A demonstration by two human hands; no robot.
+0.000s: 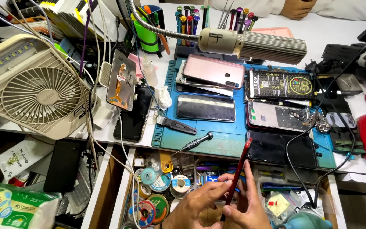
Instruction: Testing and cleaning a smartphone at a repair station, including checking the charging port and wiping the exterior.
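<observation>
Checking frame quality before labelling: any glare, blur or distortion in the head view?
Head view: bright, even light on the white bench; glare streaks on the dark phone screens on the blue mat; wide-angle bowing at the edges, see the fan; both hands, left and right, and the red phone fairly sharp; lamp head crisp.

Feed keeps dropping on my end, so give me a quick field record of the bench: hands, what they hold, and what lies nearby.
left hand: fingers pinch the lower edge of the red phone
right hand: grips the same phone from the other side
phone pose: edge-on to the camera, tilted, held over the open drawer
blue mat: carries several phones and a screwdriver
pink phone: back up, on top of a stack
lamp: gooseneck, above the mat
fan: at far left
</observation>
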